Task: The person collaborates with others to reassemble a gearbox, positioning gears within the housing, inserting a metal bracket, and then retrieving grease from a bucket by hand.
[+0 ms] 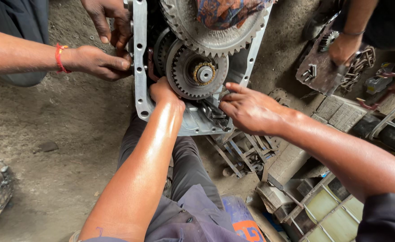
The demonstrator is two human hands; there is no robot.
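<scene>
Gripping toothed steel gear [196, 74] — greasy

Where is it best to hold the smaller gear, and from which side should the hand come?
Probably by its toothed rim, from below: the smaller gear lies flat, facing the camera, with the big gear overlapping its top. The left hand and right hand already reach in there.

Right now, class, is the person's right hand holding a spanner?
No: the right hand holds no tool; its bare fingers rest at the gear housing beside the smaller gear.
</scene>
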